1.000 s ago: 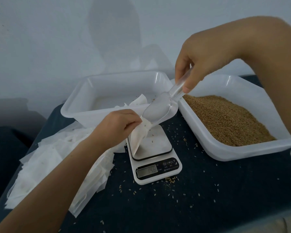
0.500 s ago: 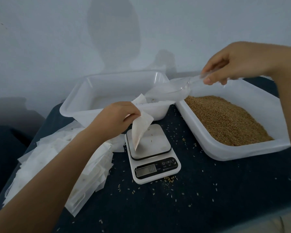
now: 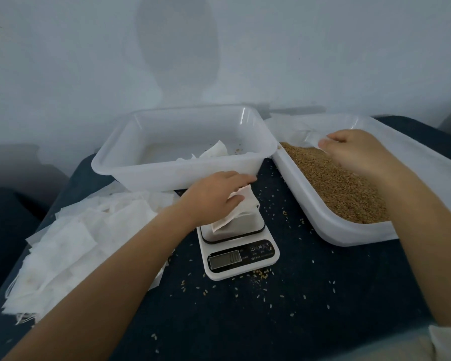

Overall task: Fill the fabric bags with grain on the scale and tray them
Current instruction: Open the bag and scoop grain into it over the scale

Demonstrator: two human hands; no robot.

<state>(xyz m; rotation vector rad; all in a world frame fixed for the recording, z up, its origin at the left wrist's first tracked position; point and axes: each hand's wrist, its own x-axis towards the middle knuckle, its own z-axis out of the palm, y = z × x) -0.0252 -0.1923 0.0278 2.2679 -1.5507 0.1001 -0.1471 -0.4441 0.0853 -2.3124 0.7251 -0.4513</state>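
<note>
A: What is the left hand doing?

B: It lies palm down over a white fabric bag on the weighing plate of the kitchen scale. The thumb is tucked against the bag's upper face and the fingers reach over its far edge, so the hand holds the bag on the plate. The bag lies flat and tilted, one corner hanging off the plate's left front.

A: And the right hand?

B: It is over the far end of the grain tray, fingers curled around the handle of a clear plastic scoop. The scoop points left at the far edge of the brown grain; it is blurred, and I cannot tell whether it holds any grain.

A: Any writing to read?

B: The scale's display shows digits, too blurred to read. Beside it are a power symbol, an "M" and a "T" on the dark button strip, with a line of tiny print beneath that is illegible. No brand can be made out.

A: Where are the other bags?

B: A loose heap of empty white bags lies left of the scale on the dark blue cloth. A few white bags rest inside the white tray behind the scale, against its near wall. Stray grains dot the cloth around the scale.
</note>
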